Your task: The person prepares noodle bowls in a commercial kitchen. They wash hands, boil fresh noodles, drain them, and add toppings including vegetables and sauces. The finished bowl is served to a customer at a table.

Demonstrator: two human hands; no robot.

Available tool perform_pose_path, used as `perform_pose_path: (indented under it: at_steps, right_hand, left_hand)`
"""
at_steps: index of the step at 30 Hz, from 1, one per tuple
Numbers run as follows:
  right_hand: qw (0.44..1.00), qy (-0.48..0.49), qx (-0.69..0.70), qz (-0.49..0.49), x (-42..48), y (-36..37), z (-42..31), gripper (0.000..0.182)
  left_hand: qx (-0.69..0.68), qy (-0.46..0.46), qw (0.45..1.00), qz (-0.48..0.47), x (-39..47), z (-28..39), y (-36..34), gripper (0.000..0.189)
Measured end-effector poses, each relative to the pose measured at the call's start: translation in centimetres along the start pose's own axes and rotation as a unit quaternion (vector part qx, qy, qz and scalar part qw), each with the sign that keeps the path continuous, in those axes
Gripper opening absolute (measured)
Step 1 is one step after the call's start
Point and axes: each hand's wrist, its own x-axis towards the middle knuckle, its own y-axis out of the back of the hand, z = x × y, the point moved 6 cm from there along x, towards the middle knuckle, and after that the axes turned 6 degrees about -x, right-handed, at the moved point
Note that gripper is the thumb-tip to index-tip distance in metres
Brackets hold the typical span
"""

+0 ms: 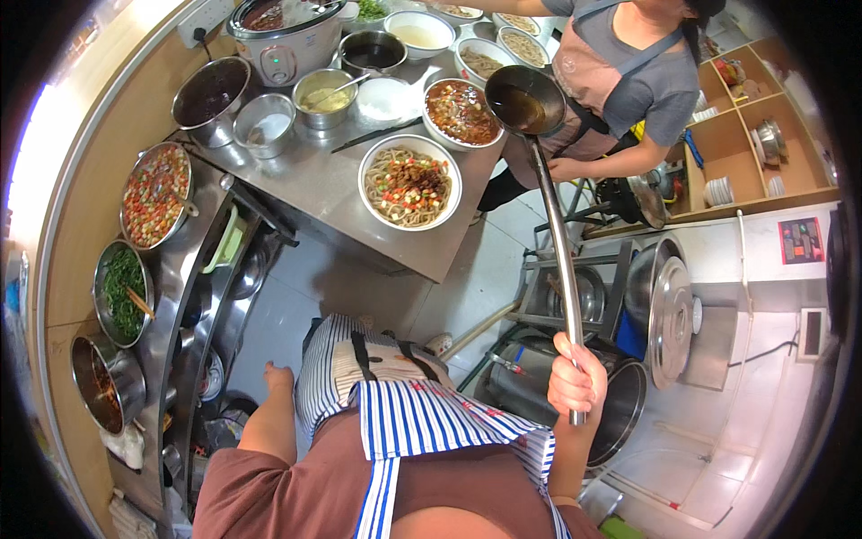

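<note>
My right hand (577,378) is wrapped around the end of a long steel ladle handle. At the far end, the dark ladle bowl (522,98) holds a little brownish liquid, up beside the table's right edge. Just left of it stands a white bowl of red soup (463,113) with diced bits on top. Nearer me on the table corner sits a white bowl of noodles (409,180) topped with diced vegetables and brown minced sauce. My left hand (278,378) hangs low at my side, away from any object; its fingers are mostly hidden.
A co-worker (623,87) stands at the table's right side. A slow cooker (286,50), steel pots and several noodle bowls fill the back of the steel table (306,178). Diced vegetables (156,195) and chopped greens (121,296) line the left counter. A large pot (626,411) is low right.
</note>
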Motion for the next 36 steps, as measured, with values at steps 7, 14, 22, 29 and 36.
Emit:
perform_pose_path:
  at_steps: [7,14,22,29,36]
  right_hand:
    - [0.960,-0.005,-0.224,0.165,-4.4,1.2,2.3,0.010]
    - [0.910,0.007,-0.344,0.231,-5.3,2.0,4.0,0.011]
    - [0.864,0.017,-0.452,0.223,-4.8,3.4,4.4,0.012]
    - [0.778,0.043,-0.566,0.271,-5.8,5.3,4.5,0.014]
    - [0.511,0.075,-0.778,0.358,-7.5,5.1,4.0,0.023]
  left_hand:
    - [0.028,-0.020,0.999,0.002,-0.3,3.7,1.0,0.059]
    - [0.035,-0.058,0.998,0.005,0.5,3.7,1.3,0.059]
    - [0.021,-0.051,0.998,-0.008,-0.5,6.1,1.9,0.059]
    - [0.039,-0.074,0.996,-0.012,-0.3,5.4,0.9,0.058]
    - [0.045,-0.072,0.996,-0.014,-2.4,7.8,1.5,0.061]
